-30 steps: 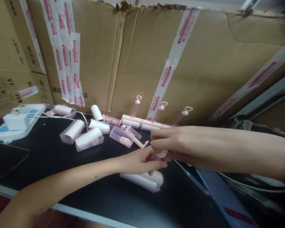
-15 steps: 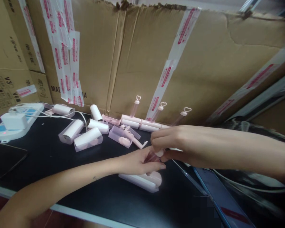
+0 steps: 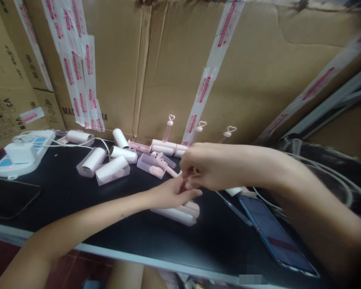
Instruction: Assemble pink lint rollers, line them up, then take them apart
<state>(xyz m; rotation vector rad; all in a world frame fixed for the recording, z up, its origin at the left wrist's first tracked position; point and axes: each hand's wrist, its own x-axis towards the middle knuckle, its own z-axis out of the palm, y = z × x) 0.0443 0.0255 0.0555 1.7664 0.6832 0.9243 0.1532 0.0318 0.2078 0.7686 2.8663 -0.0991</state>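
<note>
In front of me my left hand (image 3: 174,193) is closed round a small pinkish tube, mostly hidden by the fingers. My right hand (image 3: 203,165) bends over from the right, its fingers curled into a fist on the top of that tube; whatever they grip there is covered. Just below both hands lies a white roll in a clear tray (image 3: 176,216) with a rounded pink end. Behind them stand slim clear tubes with pink heart-shaped tops (image 3: 201,125), beside white cylinders (image 3: 163,148). A pink stick-like part (image 3: 170,170) reaches toward my left hand.
Several white rolls in translucent trays (image 3: 112,170) lie to the left. A power strip (image 3: 30,156) with a charger and cables, and a dark phone (image 3: 13,196), sit farther left. Another phone (image 3: 276,237) lies at right. A taped cardboard wall (image 3: 117,72) closes off the back.
My right hand has turned over, its wrist arching up and its fingers closing over the tube's top, which showed a white cap before. The view has shifted slightly.
</note>
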